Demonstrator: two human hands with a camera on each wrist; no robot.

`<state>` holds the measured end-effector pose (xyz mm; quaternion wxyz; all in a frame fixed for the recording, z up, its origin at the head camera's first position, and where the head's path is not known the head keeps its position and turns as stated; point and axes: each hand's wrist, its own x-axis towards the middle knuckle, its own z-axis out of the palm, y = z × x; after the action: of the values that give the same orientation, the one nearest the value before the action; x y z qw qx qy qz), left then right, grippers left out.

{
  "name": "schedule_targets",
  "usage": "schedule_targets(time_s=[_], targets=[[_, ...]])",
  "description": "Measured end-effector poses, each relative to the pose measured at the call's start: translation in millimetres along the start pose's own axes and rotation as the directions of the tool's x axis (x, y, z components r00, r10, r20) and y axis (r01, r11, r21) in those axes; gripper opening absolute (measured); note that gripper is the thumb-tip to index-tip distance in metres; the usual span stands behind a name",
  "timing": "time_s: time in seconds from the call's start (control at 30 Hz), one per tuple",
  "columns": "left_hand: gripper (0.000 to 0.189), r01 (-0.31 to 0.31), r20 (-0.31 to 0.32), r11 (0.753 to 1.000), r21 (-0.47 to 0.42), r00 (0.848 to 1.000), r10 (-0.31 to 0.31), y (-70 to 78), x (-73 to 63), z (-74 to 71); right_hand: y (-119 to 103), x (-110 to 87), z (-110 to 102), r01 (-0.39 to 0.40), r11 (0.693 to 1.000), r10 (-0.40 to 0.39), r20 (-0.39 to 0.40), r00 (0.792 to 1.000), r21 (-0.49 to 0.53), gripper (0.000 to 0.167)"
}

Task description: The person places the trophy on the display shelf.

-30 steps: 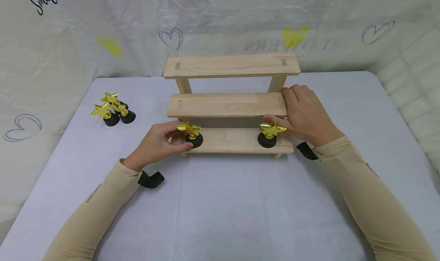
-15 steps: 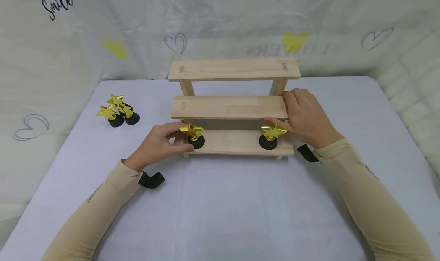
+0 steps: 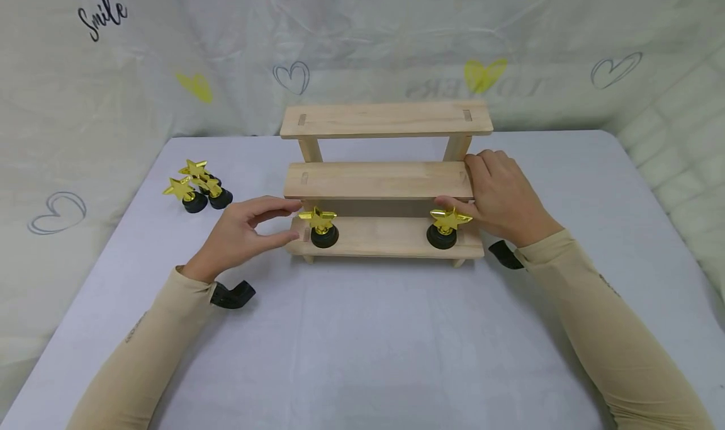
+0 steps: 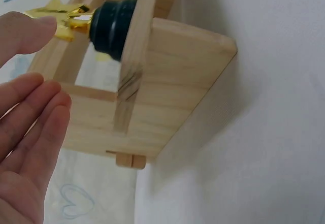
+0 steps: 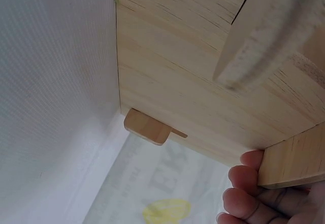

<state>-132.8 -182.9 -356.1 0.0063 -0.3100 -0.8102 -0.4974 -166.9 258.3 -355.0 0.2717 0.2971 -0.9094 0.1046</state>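
A three-tier wooden shelf [image 3: 385,181] stands on the table. On its bottom tier, a gold star trophy [image 3: 323,230] with a black round base stands upright near the left end, and a matching trophy [image 3: 446,230] stands near the right end. My left hand [image 3: 243,235] is just left of the shelf, thumb and fingers spread apart, with nothing between them. In the left wrist view that hand's thumb [image 4: 30,33] overlaps the star. My right hand [image 3: 504,197] grips the right end of the middle tier, its fingertips [image 5: 241,198] curled at the board's edge.
Several more gold star trophies [image 3: 195,187] stand close together at the table's back left. A white cloth [image 3: 374,335] covers the table. Behind it hangs a pale curtain [image 3: 362,33] printed with hearts and words.
My left hand has let go of the left trophy and drawn back to the left. The trophy stays on the bottom tier. My right hand keeps its grip; the head view has shifted slightly.
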Motion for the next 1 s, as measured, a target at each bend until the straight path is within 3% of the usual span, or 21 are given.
schedule_targets(time_s=[0.17,0.33,0.5,0.63,0.83,1.0], targets=[[0.049,-0.027,-0.062,1.0,-0.002,0.998,0.027,0.5,-4.3,-11.9,1,0.0,1,0.008,1.0,-0.008,-0.015,1.0,-0.002,0.105],[0.05,-0.009,-0.128,1.0,-0.002,0.992,0.008,2.5,-11.2,-21.6,1,0.1,0,0.015,1.0,-0.015,-0.015,1.0,-0.002,0.105],[0.047,0.023,-0.185,0.998,-0.064,0.982,-0.034,5.9,-16.6,-27.9,0,-0.2,-3,0.006,1.0,-0.006,-0.003,1.0,0.001,0.106],[0.045,-0.003,-0.215,0.995,-0.096,0.976,-0.018,6.9,-17.5,-31.1,1,-1.3,-6,-0.008,1.0,0.008,-0.002,1.0,0.003,0.107],[0.041,-0.056,-0.289,0.989,-0.138,0.957,0.014,10.5,-21.8,-38.1,1,-3.2,-9,-0.002,1.0,0.002,-0.004,1.0,0.004,0.106],[0.04,-0.046,-0.35,0.99,-0.132,0.937,-0.003,12.3,-25.9,-45.4,1,-3.2,-12,0.004,1.0,-0.004,-0.009,1.0,0.001,0.106]])
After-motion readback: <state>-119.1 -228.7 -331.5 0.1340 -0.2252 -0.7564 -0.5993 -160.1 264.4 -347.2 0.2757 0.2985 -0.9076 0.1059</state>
